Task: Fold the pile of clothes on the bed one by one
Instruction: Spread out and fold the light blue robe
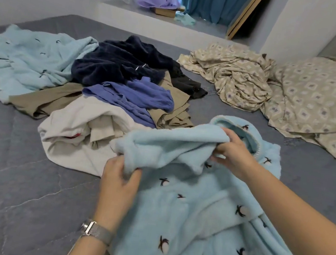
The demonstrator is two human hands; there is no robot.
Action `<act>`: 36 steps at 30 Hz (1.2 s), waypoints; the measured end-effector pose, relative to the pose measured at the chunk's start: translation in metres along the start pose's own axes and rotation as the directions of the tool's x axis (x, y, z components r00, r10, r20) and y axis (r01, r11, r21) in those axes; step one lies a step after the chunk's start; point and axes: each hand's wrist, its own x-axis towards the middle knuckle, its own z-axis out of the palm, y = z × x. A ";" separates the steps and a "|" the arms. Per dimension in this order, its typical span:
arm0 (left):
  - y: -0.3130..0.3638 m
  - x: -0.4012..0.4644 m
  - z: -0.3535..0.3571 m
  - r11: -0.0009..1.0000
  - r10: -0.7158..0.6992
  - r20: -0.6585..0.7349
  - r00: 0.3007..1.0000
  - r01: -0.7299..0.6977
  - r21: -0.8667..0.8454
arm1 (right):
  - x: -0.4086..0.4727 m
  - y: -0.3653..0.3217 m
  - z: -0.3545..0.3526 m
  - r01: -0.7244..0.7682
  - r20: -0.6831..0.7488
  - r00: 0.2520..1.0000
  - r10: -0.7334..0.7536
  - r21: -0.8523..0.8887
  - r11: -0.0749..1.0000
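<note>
While the bed (22, 204) bears the unfolded pile (112, 89), I judge the first fold underway; pale blue fleece garment (194, 206) lies nearest; left hand (119, 183) and right hand (231, 152), apart, pinch its raised edge; next, lay it flat.

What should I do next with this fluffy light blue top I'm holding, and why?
Probably pull both hands apart to stretch the fluffy light blue penguin-print top flat on the grey quilted bed. The left hand and right hand each grip a bunched fold, so it is too crumpled to fold.
</note>
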 end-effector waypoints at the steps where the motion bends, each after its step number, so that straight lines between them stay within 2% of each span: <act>1: 0.007 -0.006 0.010 0.996 0.089 0.049 0.995 -0.090 0.024 | -0.010 0.009 -0.007 -0.065 -0.027 0.997 0.066 0.035 0.997; 4: 0.026 -0.033 0.036 0.974 0.225 0.201 0.953 -0.225 -0.023 | -0.048 0.030 -0.016 -0.242 -0.084 0.964 0.253 0.128 0.962; 6: 0.039 -0.056 0.052 0.941 0.335 0.291 0.896 -0.334 -0.054 | -0.073 0.035 -0.016 -0.324 -0.071 0.939 0.338 0.152 0.934; 8: 0.049 -0.085 0.065 0.866 0.469 0.404 0.786 -0.499 -0.035 | -0.093 0.037 -0.021 -0.337 0.070 0.941 0.330 0.139 0.931; 10: 0.055 -0.121 0.080 0.811 0.522 0.523 0.674 -0.581 -0.061 | -0.120 0.031 -0.025 -0.352 0.237 0.917 0.320 0.107 0.930; 11: 0.059 -0.142 0.087 0.826 0.502 0.573 0.648 -0.556 -0.096 | -0.129 0.034 -0.030 -0.360 0.220 0.910 0.351 -0.002 0.933; 12: 0.063 -0.162 0.093 0.852 0.470 0.617 0.631 -0.507 -0.131 | -0.138 0.039 -0.036 -0.347 0.155 0.912 0.380 -0.205 0.915; 13: 0.067 -0.180 0.098 0.888 0.416 0.667 0.618 -0.434 -0.152 | -0.149 0.044 -0.044 -0.307 0.071 0.929 0.364 -0.407 0.861; 14: 0.070 -0.197 0.102 0.919 0.352 0.728 0.588 -0.365 -0.149 | -0.158 0.053 -0.055 -0.249 0.025 0.951 0.309 -0.529 0.811; 16: 0.074 -0.219 0.105 0.946 0.291 0.840 0.457 -0.266 -0.183 | -0.177 0.070 -0.082 -0.128 -0.002 0.989 0.145 -0.484 0.866; 17: 0.075 -0.223 0.104 0.949 0.298 0.850 0.435 -0.235 -0.213 | -0.190 0.074 -0.094 -0.076 -0.036 0.997 0.066 -0.417 0.906; 18: 0.075 -0.223 0.102 0.946 0.318 0.811 0.492 -0.224 -0.235 | -0.199 0.078 -0.105 -0.044 -0.103 0.995 0.007 -0.358 0.933; 19: 0.072 -0.219 0.100 0.939 0.342 0.734 0.587 -0.241 -0.245 | -0.208 0.083 -0.116 -0.020 -0.167 0.985 -0.035 -0.318 0.948; 21: 0.066 -0.201 0.097 0.923 0.383 0.550 0.742 -0.331 -0.195 | -0.222 0.099 -0.130 -0.009 -0.233 0.970 -0.069 -0.321 0.947; 23: 0.059 -0.171 0.098 0.928 0.353 0.434 0.829 -0.367 -0.054 | -0.234 0.125 -0.131 -0.096 -0.289 0.957 -0.011 -0.354 0.930; 25: 0.054 -0.135 0.104 0.923 0.302 0.348 0.887 -0.364 0.127 | -0.245 0.149 -0.125 -0.218 -0.323 0.942 0.091 -0.382 0.898; 27: 0.049 -0.092 0.114 0.844 0.258 0.343 0.903 -0.383 0.375 | -0.251 0.161 -0.120 -0.248 -0.288 0.949 0.129 -0.432 0.867; 28: 0.044 -0.072 0.119 0.738 0.214 0.384 0.898 -0.406 0.539 | -0.252 0.160 -0.121 -0.258 -0.269 0.952 0.144 -0.455 0.852; 29: 0.039 -0.053 0.124 0.590 0.185 0.422 0.887 -0.444 0.675 | -0.250 0.160 -0.123 -0.267 -0.256 0.953 0.162 -0.458 0.848; 30: 0.031 -0.034 0.128 0.432 0.180 0.462 0.868 -0.492 0.756 | -0.247 0.160 -0.127 -0.277 -0.251 0.952 0.177 -0.455 0.846; 32: 0.016 -0.001 0.135 0.204 0.197 0.518 0.832 -0.552 0.809 | -0.240 0.158 -0.137 -0.294 -0.239 0.950 0.199 -0.478 0.828; 34: 0.011 0.024 0.141 0.088 0.137 0.568 0.811 -0.581 0.809 | -0.232 0.151 -0.145 -0.249 -0.191 0.964 0.182 -0.424 0.871; 36: 0.005 0.042 0.152 0.107 0.044 0.607 0.794 -0.608 0.787 | -0.225 0.138 -0.153 -0.143 -0.193 0.976 0.100 -0.219 0.965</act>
